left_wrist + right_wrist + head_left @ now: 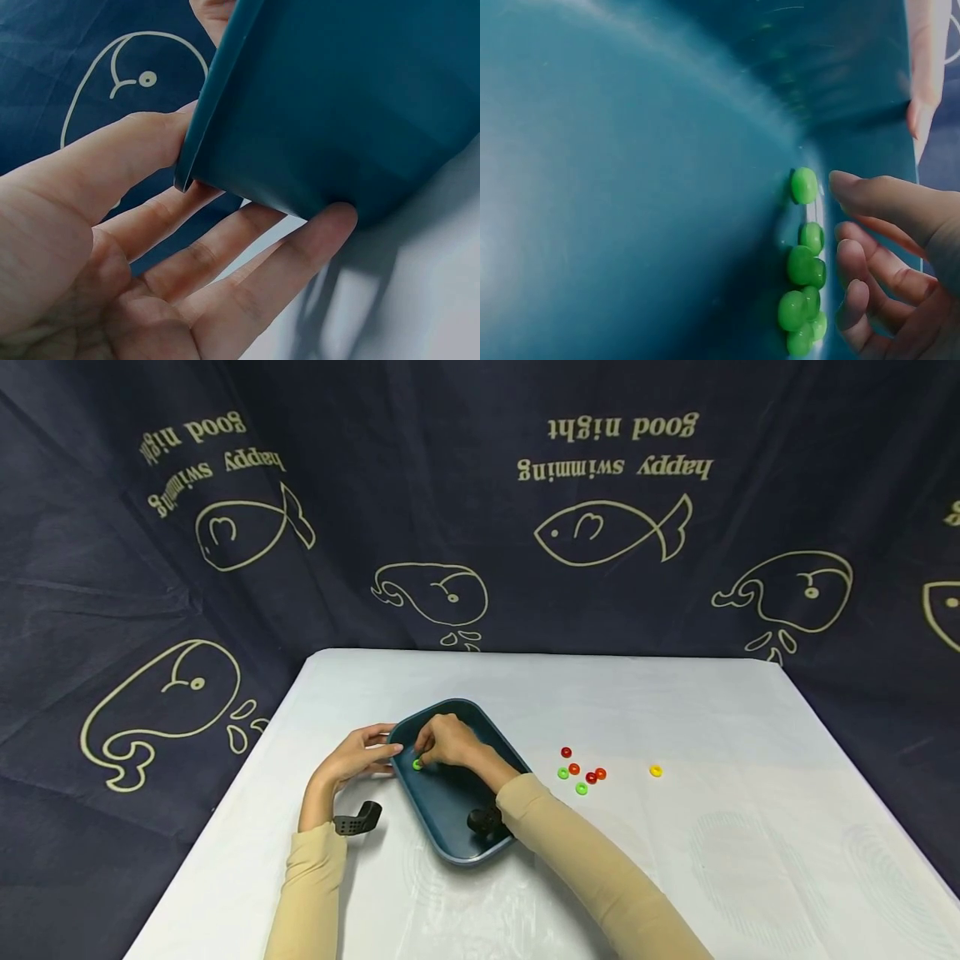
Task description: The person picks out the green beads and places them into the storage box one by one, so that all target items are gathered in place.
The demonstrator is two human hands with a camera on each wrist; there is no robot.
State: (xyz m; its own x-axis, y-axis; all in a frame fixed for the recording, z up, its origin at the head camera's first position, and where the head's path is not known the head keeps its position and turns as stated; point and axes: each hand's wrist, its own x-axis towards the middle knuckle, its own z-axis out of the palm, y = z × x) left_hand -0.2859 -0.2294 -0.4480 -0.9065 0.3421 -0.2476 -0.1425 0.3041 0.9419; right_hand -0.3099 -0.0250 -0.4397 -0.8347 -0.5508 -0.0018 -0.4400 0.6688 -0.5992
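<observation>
A dark blue tray (453, 810) stands tilted at an angle across the table. My left hand (358, 756) holds its far left side, thumb at the rim and fingers against the outer wall (322, 97). My right hand (448, 742) reaches inside the tray near that same side. Several green beads (801, 265) lie in a row along the tray's edge in the right wrist view. Beside them, the right thumb and loosely bent fingers (877, 196) are apart with nothing visible between them. From the head, one green bead (417, 765) shows; the right hand may cover others.
Right of the tray, several ring-shaped beads lie on the white table (720, 710): red (566, 752), orange (573, 769) and green (581, 788). A yellow one (656, 771) sits farther right. A dark curtain (495, 527) with whale and fish drawings hangs behind.
</observation>
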